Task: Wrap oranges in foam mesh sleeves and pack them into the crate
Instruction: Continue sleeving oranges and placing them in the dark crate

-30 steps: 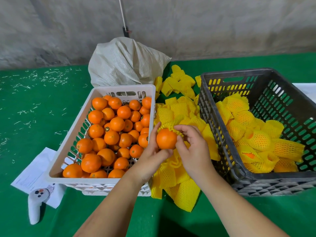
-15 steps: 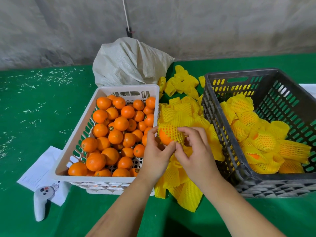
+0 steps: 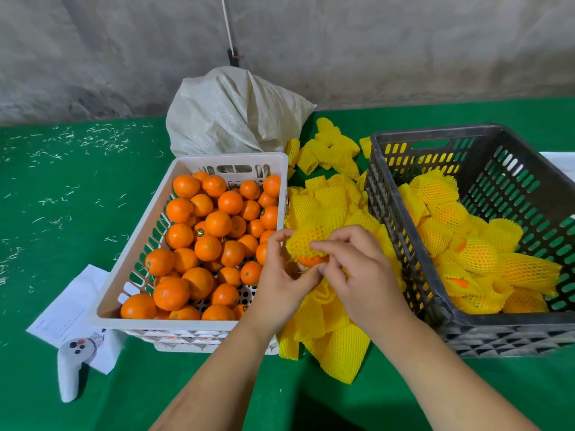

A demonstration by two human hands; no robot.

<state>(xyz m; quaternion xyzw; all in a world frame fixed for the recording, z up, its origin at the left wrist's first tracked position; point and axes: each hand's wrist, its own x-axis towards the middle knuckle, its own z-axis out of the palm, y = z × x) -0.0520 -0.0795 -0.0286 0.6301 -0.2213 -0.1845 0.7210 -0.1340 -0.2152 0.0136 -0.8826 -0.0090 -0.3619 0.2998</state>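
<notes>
**Sleeve nearly on, one orange cap left bare**

While both hands are working at the centre of the frame, the round orange fruit [image 3: 312, 260] is sitting almost wholly inside a yellow foam mesh sleeve [image 3: 306, 241], only its lower face peeking out. The left hand [image 3: 281, 279] is pinching the sleeve's left edge, thumb up by the mesh; the right hand [image 3: 362, 269] is gripping the right side with curled fingers.

What could go wrong, as I'm judging it? The mesh is looking stretched over the fruit, so an uneven tug could be tearing it or letting it spring back off the exposed end. The orange could also be squirting out of the open end and dropping onto the loose pile of yellow mesh sleeves [image 3: 333, 325] directly below, or rolling across the green felt-covered table [image 3: 77, 213].

Just right of the hands, the dark grey slotted plastic crate [image 3: 401, 250] is holding a heap of wrapped oranges [image 3: 476, 250]; its near-left wall is standing between hands and load, so the fruit would need lifting over that rim. Left of centre, the white slotted plastic basket [image 3: 137, 244] is lying full of bare oranges [image 3: 217, 223], touching the sleeve pile. At upper centre a pale woven sack [image 3: 233, 113] is slumping against the wall. In the lower left, a white handheld controller [image 3: 70, 368] is resting beside a sheet of white paper [image 3: 62, 318].
</notes>
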